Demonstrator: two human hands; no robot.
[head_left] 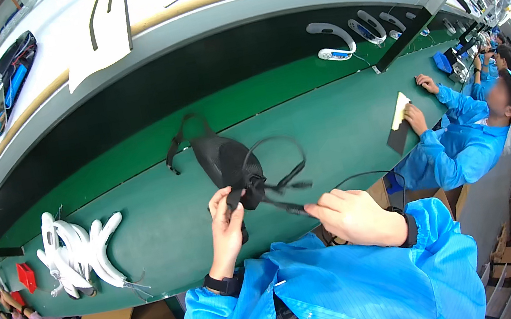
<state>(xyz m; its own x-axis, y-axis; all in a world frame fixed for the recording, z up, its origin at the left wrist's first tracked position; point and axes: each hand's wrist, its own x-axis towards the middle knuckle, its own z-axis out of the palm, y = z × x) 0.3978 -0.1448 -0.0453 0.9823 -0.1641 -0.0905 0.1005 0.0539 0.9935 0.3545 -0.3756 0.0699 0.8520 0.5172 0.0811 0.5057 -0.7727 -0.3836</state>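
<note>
Head view: the left hand (225, 222) is closing thumb and fingers on black material at the near end of the bag (217, 151); whether this is an edge or a strap cannot be told. The bag is lying on the table (165, 225) just beyond that grip, its body pointing away, so the table is probably bearing most of the weight and the left hand is only steadying the near end. The right hand (356, 217) is pinching a black cord (287, 207) to the right of the left grip, apparently holding it off the bag so that it is not bunching. A cable loop (296, 172) is arching between and beyond the two grips, seemingly held up by its own stiffness. A strap (172, 157) is trailing from the bag's far end, well beyond the left hand, where nothing is gripping it. White parts (75, 254) are lying in a cluster well left of the left grip, likely leaving room around the bag. Well right of the right grip, a co-worker (460, 132) is holding a yellow-and-black piece (399, 115).
</note>
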